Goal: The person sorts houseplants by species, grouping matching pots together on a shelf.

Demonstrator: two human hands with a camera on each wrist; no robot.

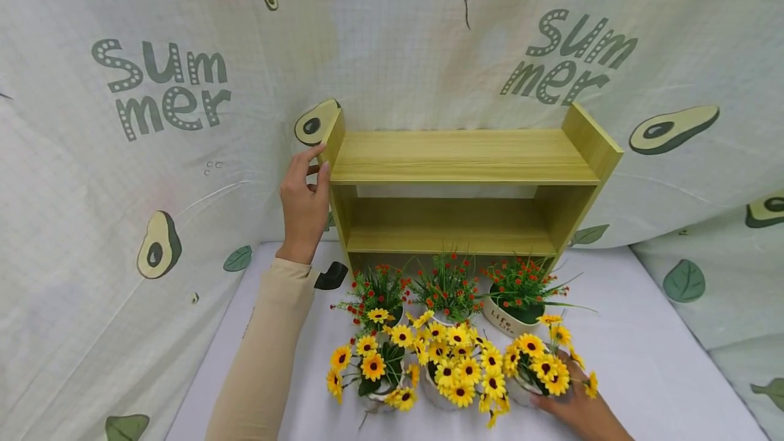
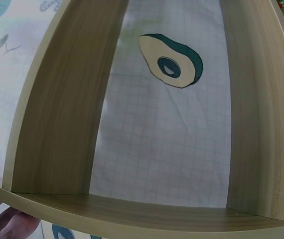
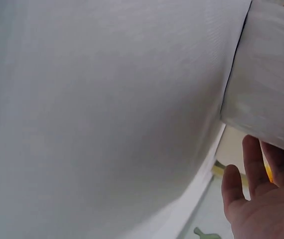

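Observation:
A light wooden shelf with two visible boards stands against the cloth backdrop. My left hand holds the upper part of its left side panel, thumb in front and fingers along the outer side. The left wrist view looks into the shelf, with those fingers at its lower left. At the right end of the front row, my right hand grips a pot of yellow sunflowers from the side. In the right wrist view the fingers of my right hand lie against the white pot; the thumb is hidden there.
Two more sunflower pots stand in the front row. Behind them are three red-flowered plants, close before the shelf. White cloth covers the table, and printed cloth hangs around it.

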